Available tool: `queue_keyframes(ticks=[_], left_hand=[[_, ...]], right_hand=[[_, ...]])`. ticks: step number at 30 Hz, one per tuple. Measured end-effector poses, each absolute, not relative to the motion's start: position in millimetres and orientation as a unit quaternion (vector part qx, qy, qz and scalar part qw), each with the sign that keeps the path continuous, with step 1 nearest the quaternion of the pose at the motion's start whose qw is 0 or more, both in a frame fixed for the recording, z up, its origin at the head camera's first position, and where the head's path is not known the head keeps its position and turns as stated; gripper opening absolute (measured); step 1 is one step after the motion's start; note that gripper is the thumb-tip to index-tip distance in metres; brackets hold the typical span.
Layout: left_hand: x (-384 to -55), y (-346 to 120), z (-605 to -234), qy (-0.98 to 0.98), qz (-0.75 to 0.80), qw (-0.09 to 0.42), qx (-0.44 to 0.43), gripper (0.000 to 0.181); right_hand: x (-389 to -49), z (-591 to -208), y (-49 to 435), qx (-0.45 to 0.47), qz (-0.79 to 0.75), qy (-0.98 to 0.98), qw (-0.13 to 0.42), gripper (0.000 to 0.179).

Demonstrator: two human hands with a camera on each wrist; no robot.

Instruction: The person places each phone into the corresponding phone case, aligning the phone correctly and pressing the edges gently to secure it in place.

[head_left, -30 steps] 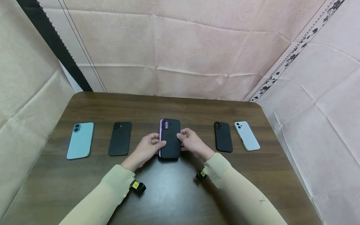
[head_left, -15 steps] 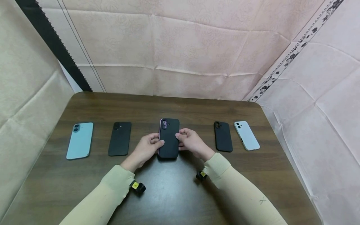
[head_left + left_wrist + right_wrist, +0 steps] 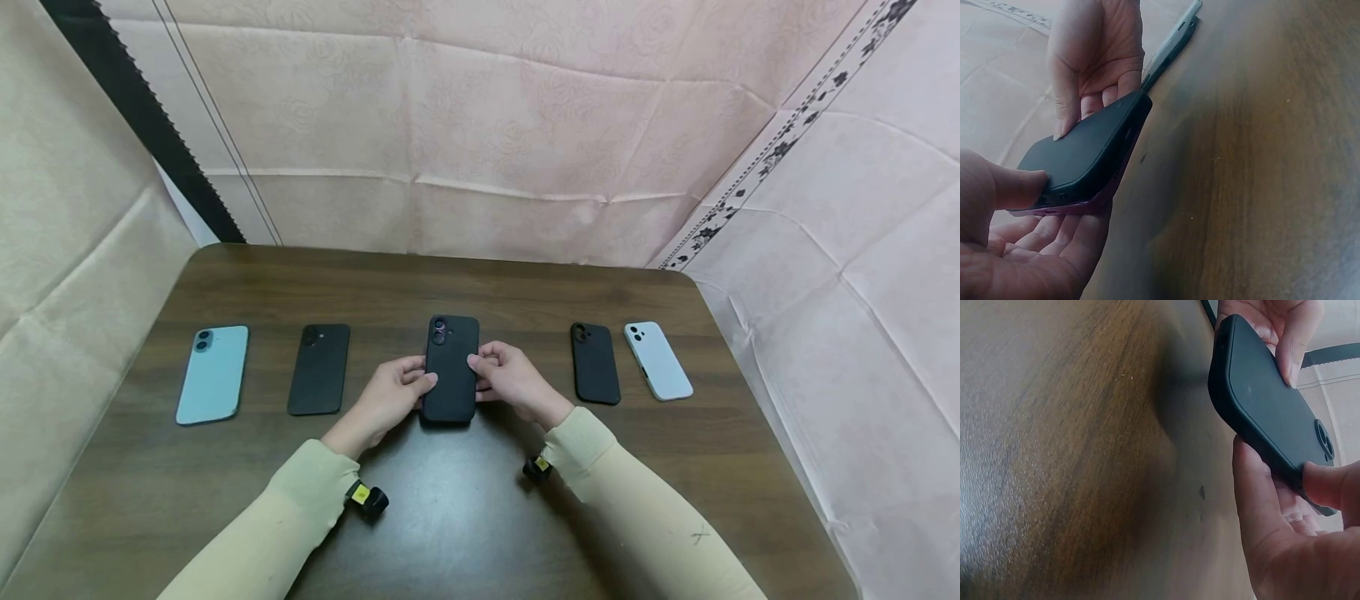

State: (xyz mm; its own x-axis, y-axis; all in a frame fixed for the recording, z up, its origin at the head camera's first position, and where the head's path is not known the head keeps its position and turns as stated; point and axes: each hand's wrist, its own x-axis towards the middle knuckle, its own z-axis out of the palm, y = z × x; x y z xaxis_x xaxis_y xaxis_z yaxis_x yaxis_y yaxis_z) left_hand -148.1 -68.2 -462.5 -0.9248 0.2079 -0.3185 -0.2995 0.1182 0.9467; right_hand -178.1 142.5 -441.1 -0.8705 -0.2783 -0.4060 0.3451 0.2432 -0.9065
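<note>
A black phone case (image 3: 452, 371) is held above the middle of the table, its camera cutout at the upper left. Under it lies a purple phone (image 3: 1085, 207), showing as a thin edge in the left wrist view. My left hand (image 3: 390, 390) grips the left side, thumb on the case's back and fingers beneath the phone. On the right side my right hand (image 3: 513, 382) pinches the case, thumb on top and fingers curled below. At the left wrist view's near corner, case and phone do not look flush. Most of the phone is hidden by the case.
Left on the wooden table (image 3: 480, 287) lie a light blue phone (image 3: 213, 375) and a black phone (image 3: 320, 371). Another black phone case (image 3: 596, 364) and a pale blue case (image 3: 660, 362) lie at the right. Cloth sheets (image 3: 510, 150) hang behind and beside the table.
The black case has shifted slightly left over the purple phone. The purple strip once visible along the left edge is now covered in the head view. Both hands keep their grip.
</note>
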Motion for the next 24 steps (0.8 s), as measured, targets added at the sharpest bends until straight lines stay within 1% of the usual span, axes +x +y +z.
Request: queue_keyframes(ticks=[7,12,15,18,21,24], left_hand=[[-148.1,-68.3,-464.1,0.728,0.657,0.196,-0.031,0.046],[-147.8,-68.4,-465.2,0.736,0.643,0.208,-0.030,0.049],[-146.9,-68.2,-464.9,0.739,0.639,0.213,-0.028,0.050],[-145.6,-67.8,-464.2,0.738,0.638,0.219,-0.022,0.051],[-144.5,-67.5,-462.8,0.736,0.640,0.222,-0.015,0.050],[-144.0,-67.2,-461.7,0.733,0.643,0.222,-0.006,0.050]], right_hand=[[-177.9,-442.5,142.7,0.027,-0.609,0.754,0.245,0.021],[-179.2,-443.4,144.0,0.034,-0.607,0.758,0.239,0.022],[-180.9,-441.9,144.5,0.046,-0.618,0.753,0.221,0.026],[-183.3,-439.6,144.9,0.053,-0.631,0.750,0.192,0.031],[-186.1,-438.9,145.6,0.058,-0.635,0.751,0.175,0.031],[-187.7,-439.3,146.0,0.060,-0.635,0.751,0.170,0.030]])
